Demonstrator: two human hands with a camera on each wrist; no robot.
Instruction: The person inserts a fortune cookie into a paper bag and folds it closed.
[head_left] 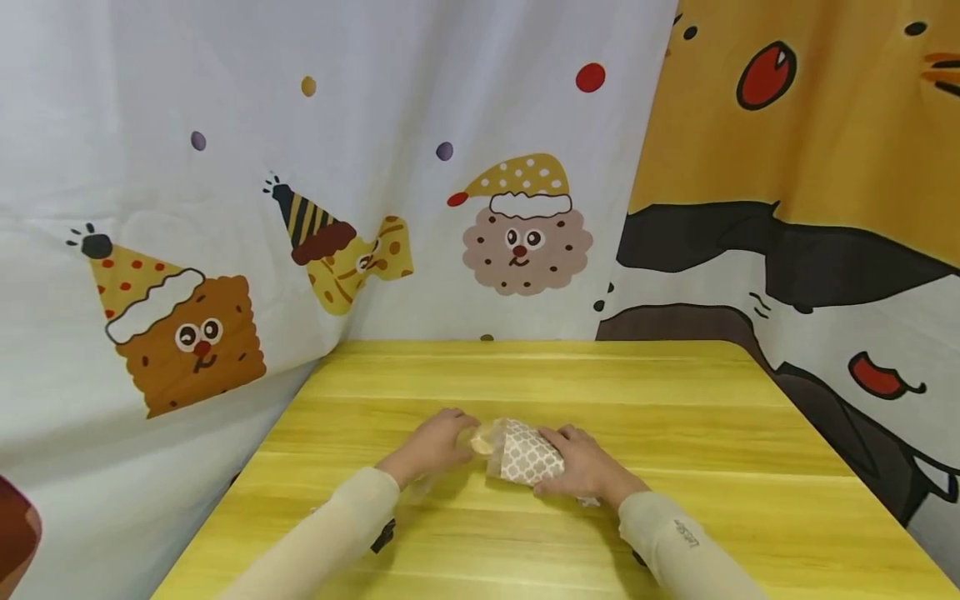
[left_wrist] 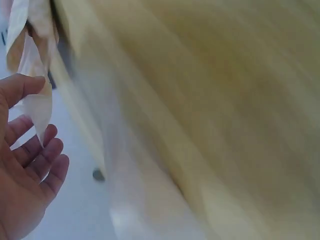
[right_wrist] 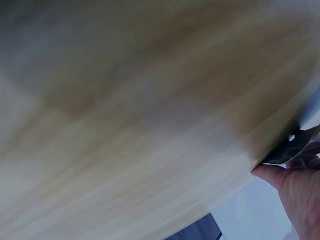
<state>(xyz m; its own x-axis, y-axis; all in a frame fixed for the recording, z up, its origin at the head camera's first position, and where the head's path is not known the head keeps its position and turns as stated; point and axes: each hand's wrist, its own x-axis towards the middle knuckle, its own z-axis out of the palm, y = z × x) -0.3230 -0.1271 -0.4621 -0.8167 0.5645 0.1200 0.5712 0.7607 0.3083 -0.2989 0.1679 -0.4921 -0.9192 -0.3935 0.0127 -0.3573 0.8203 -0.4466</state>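
Note:
A packet with a beige and white lattice pattern (head_left: pixel 528 454) is held low over the table, crinkled translucent film (head_left: pixel 491 437) sticking out of its left end. My right hand (head_left: pixel 587 465) grips the packet's right end, thumb at the lower edge and fingers over the top. At the left, my left hand (head_left: pixel 438 447) pinches the film's outer end. The left wrist view shows thin whitish film (left_wrist: pixel 37 107) between the thumb and fingers of that hand (left_wrist: pixel 25 165). In the right wrist view, the right hand (right_wrist: pixel 300 192) is partly cut off, holding the packet's shaded side (right_wrist: pixel 295 148).
The yellow wood-grain table (head_left: pixel 525 375) extends beyond both hands. Behind it hangs a white curtain (head_left: pixel 390 100) with cartoon figures, with an orange and black printed part (head_left: pixel 810 167) at the right. A small dark piece (head_left: pixel 383 536) shows beside the left sleeve.

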